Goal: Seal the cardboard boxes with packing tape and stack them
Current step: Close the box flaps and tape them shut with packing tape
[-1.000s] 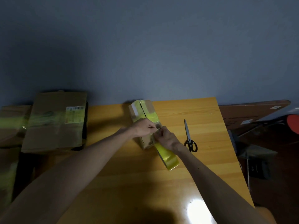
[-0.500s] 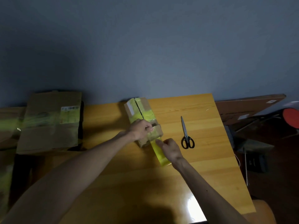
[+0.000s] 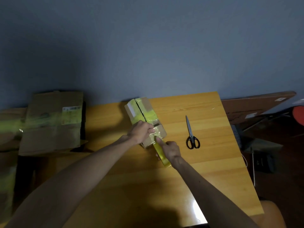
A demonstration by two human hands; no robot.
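A small cardboard box with yellow tape over its top seam lies on the wooden table. My left hand grips the box's near end, fingers curled over the taped top. My right hand holds the yellow tape roll just in front of the box, its index finger stretched forward onto the strip that runs up the box's near edge. Much of the roll is hidden under that hand.
Black-handled scissors lie to the right of the box. A large taped cardboard box stands at the left, with more boxes beyond it. Dark furniture and a red object sit off the table's right edge.
My right hand has drawn the tape roll back toward me, away from the box, and its index finger now presses the strip. My left hand stays on the box.
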